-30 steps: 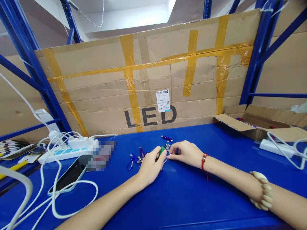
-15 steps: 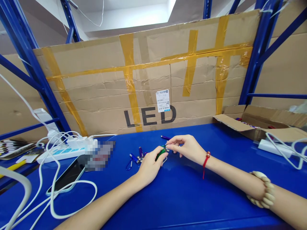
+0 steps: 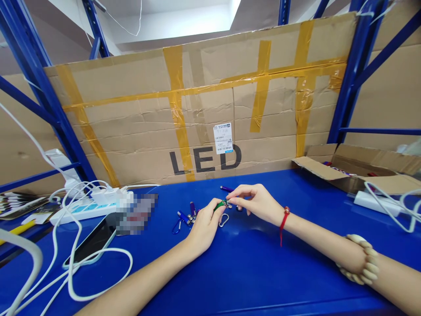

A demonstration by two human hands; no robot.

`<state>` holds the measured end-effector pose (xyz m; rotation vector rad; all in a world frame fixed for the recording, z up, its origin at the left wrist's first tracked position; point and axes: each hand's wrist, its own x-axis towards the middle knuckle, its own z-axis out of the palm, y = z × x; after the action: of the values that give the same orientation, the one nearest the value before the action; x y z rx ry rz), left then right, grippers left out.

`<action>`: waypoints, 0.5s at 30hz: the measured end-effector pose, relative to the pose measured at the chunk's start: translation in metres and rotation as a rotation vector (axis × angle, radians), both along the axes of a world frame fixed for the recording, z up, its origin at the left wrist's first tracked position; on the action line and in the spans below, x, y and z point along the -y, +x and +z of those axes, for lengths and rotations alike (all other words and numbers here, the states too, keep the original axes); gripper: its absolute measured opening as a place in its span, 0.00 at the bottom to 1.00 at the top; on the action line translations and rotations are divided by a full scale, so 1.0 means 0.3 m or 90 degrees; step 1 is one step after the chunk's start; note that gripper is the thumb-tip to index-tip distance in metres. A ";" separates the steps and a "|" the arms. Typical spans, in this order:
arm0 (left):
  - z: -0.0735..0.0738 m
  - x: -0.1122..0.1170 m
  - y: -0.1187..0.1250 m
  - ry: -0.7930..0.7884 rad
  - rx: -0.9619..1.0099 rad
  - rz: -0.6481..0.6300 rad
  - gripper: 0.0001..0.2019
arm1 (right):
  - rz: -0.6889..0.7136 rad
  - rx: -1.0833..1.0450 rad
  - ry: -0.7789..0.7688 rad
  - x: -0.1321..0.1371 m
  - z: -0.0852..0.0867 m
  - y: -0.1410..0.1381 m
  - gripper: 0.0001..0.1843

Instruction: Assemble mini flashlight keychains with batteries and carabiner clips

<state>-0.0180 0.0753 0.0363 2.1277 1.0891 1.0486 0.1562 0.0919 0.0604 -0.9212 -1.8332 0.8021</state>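
Note:
My left hand (image 3: 204, 221) is closed round a small green keychain flashlight (image 3: 219, 205), most of it hidden by the fingers. A silver carabiner (image 3: 224, 220) hangs just below the fingertips. My right hand (image 3: 251, 199) meets the flashlight's right end, thumb and forefinger pinching a small silver round piece (image 3: 229, 204) there. Left of my left hand lie a blue flashlight (image 3: 183, 217) with a blue carabiner (image 3: 176, 227), a purple flashlight (image 3: 192, 208) and some small silver round bits. Behind the right fingers, another purple flashlight (image 3: 226, 189) rests on the blue table (image 3: 243, 272).
At left are a white power strip (image 3: 83, 208), tangled white cables (image 3: 74, 245) and a phone (image 3: 94, 241). An open cardboard box (image 3: 357, 169) and a white adapter block (image 3: 376, 204) sit at right. A taped cardboard sheet (image 3: 141, 131) stands along the back.
The green flashlight has tilted and shows less between my left fingers. The silver carabiner now hangs more in sight. My right hand keeps its pinch at the flashlight's end, barely moved.

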 end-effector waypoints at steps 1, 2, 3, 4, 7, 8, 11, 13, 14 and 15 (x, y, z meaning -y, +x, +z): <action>-0.001 0.000 -0.001 0.002 -0.004 0.002 0.12 | -0.002 -0.001 0.008 0.002 0.002 0.000 0.17; -0.001 0.000 -0.001 0.004 -0.009 0.003 0.13 | -0.004 -0.002 0.018 0.004 0.002 0.000 0.16; -0.001 0.000 -0.001 0.007 -0.015 0.002 0.13 | -0.004 -0.001 0.031 0.006 0.002 0.000 0.16; -0.001 0.001 -0.001 0.013 -0.023 -0.001 0.13 | -0.004 0.001 0.046 0.008 0.001 -0.001 0.15; 0.001 0.003 0.001 0.034 -0.039 -0.011 0.13 | 0.000 0.010 0.074 0.012 -0.002 -0.003 0.14; 0.001 0.003 0.001 0.039 -0.041 -0.012 0.13 | 0.002 0.011 0.072 0.012 -0.002 -0.003 0.14; 0.002 0.003 0.001 0.049 -0.039 -0.009 0.13 | 0.011 0.013 0.016 0.004 0.000 0.002 0.15; 0.003 0.003 0.001 0.057 -0.035 -0.011 0.13 | 0.032 0.011 -0.041 -0.005 0.002 0.006 0.18; 0.003 0.004 0.001 0.060 -0.033 -0.014 0.13 | 0.045 0.007 -0.066 -0.011 0.002 0.009 0.19; 0.005 0.004 0.002 0.063 -0.031 -0.018 0.13 | 0.056 0.000 -0.088 -0.016 0.002 0.011 0.19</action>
<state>-0.0175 0.0740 0.0376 2.2505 1.0461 1.0630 0.1594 0.0967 0.0610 -0.9320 -1.8475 0.9933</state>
